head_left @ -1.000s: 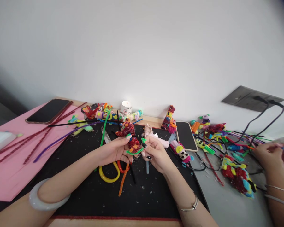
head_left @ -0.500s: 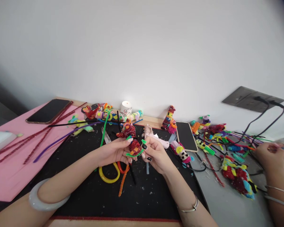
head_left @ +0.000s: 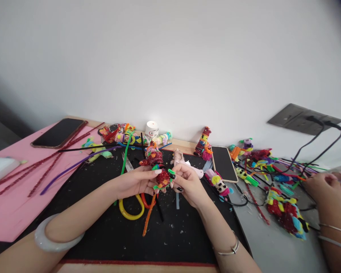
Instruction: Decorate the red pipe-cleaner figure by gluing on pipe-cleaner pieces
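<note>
My left hand [head_left: 136,182] and my right hand [head_left: 187,184] meet over the black mat [head_left: 102,223], both pinching a small red glittery pipe-cleaner figure [head_left: 162,177] wrapped with a green pipe cleaner. My left thumb and fingers grip its left side. The fingertips of my right hand, with black nails, press on its right side. Under my hands lie yellow-handled scissors [head_left: 130,206] and an orange pipe cleaner [head_left: 147,220].
A pink sheet [head_left: 14,204] at left carries a phone [head_left: 58,132] and red pipe cleaners [head_left: 42,167]. Finished figures line the wall near a small white roll [head_left: 151,129]. A second phone [head_left: 223,163] lies right of centre. Another person's hands [head_left: 326,189] work among loose pipe cleaners at right.
My hands have drawn closer together around the figure, and the green pipe cleaner sits tighter against it. The other person's hands shifted slightly at the right.
</note>
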